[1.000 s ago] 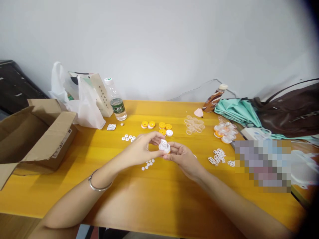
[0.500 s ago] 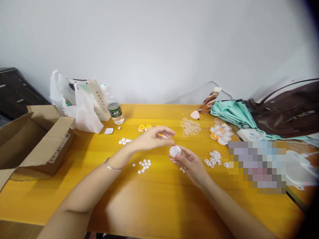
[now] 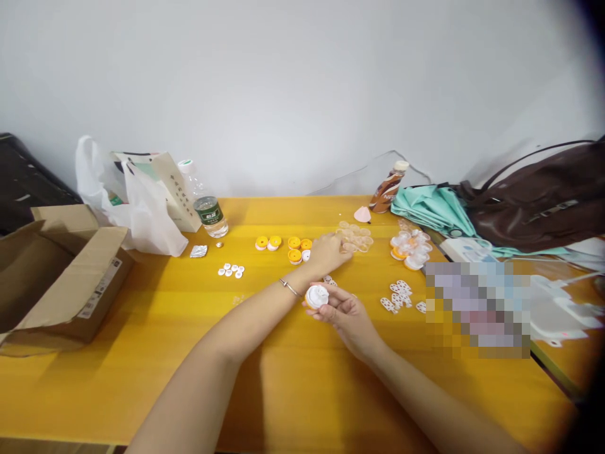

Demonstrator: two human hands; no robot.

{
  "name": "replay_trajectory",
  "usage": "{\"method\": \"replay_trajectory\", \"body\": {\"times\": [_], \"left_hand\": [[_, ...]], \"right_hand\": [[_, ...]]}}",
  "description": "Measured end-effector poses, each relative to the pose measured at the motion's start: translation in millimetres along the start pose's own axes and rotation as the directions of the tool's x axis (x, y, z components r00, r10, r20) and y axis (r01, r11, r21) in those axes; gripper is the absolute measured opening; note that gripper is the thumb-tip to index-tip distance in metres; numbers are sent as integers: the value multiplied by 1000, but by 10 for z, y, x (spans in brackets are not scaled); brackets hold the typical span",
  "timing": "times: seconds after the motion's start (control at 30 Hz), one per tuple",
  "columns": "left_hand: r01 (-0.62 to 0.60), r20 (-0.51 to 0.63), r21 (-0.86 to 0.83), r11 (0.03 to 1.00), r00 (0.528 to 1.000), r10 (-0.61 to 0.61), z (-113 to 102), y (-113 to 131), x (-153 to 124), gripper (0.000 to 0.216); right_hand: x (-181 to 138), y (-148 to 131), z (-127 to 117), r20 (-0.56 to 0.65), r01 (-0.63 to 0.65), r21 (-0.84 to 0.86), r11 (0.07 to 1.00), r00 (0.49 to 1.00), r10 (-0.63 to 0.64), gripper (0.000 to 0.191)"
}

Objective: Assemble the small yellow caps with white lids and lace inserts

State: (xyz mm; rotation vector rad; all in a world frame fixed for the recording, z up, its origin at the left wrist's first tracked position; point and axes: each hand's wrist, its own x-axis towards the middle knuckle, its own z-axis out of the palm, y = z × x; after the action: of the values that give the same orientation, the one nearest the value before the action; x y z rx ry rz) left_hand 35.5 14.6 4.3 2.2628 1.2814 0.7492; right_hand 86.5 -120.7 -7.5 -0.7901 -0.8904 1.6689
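My right hand (image 3: 347, 315) is closed around a small round case (image 3: 316, 296), white on top with an orange rim. A twisted-looking white part shows on its upper face. My left hand (image 3: 331, 252) reaches past it, fingers stretched down at the near edge of a cluster of clear round covers (image 3: 357, 233). Its fingertips are partly hidden, and whether they touch a cover is unclear. Left of that hand sit several orange-and-white round cases (image 3: 294, 255), with two more cases (image 3: 268, 243) farther left. White perforated pieces (image 3: 397, 295) lie right of my right hand.
White discs (image 3: 231, 270) lie left of centre. Clear-topped cases (image 3: 410, 249) are piled at the right. Around the edges stand a cardboard box (image 3: 70, 284), plastic bag (image 3: 151, 214), water bottle (image 3: 210, 211), brown drink bottle (image 3: 388, 189), teal cloth (image 3: 428, 211) and dark bag (image 3: 534, 208).
My left hand has moved right and away from me to the clear covers, uncovering the orange cases. My right hand has shifted slightly left, still holding the round case. The view has turned slightly.
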Motion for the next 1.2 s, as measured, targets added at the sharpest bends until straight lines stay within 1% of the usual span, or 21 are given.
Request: {"method": "replay_trajectory", "body": {"times": [0.1,0.2,0.23,0.27,0.3,0.33,0.4,0.43,0.5,0.63,0.73,0.87,0.97,1.2], "left_hand": [[-3,-15,-60,998,1000,2,-203,-54,-119,19],[-4,-38,-184,983,999,-3,-585,-118,-366,22],[-13,-53,-354,935,999,-6,-731,-134,-480,21],[-24,-63,-499,867,998,-8,-873,-146,-605,21],[-43,-57,-588,807,998,11,-1002,-152,-738,21],[-59,-52,-624,779,998,34,-1108,-155,-874,20],[-85,-54,-588,804,996,66,-1237,-151,-1131,18],[-72,-51,-550,832,997,52,-1258,-147,-1243,17],[-56,-63,-478,877,998,29,-1233,-143,-1418,17],[-58,-82,-376,925,996,29,-1093,-155,-1578,20],[-68,-59,-368,928,997,50,-1034,-172,-1597,19],[-67,-46,-351,934,997,55,-1015,-191,-1596,19],[-57,-32,-337,940,998,49,-1005,-198,-1604,20],[-31,9,-331,943,999,35,-972,-205,-1611,21]], "right_hand": [[3,16,6,-1,-5,-19,1000,1000,5,38],[10,31,0,-39,-5,-52,999,999,3,39],[12,34,-2,-50,-12,-70,998,999,8,38],[13,35,-4,-56,-19,-91,996,998,14,38],[11,34,-3,-58,-30,-117,993,998,23,38],[9,32,1,-58,-41,-145,989,998,33,38],[-1,29,18,-52,-65,-199,978,997,55,39],[-7,29,29,-42,-73,-222,972,997,65,39],[-16,32,52,-7,-81,-256,963,997,82,40],[-24,39,76,79,-54,-303,951,994,82,37],[-25,32,77,111,-23,-321,947,992,62,33],[-27,29,80,114,-9,-300,954,992,45,36],[-27,43,80,118,-1,-298,955,992,37,38],[-21,66,58,154,11,-317,949,987,40,35]]}}
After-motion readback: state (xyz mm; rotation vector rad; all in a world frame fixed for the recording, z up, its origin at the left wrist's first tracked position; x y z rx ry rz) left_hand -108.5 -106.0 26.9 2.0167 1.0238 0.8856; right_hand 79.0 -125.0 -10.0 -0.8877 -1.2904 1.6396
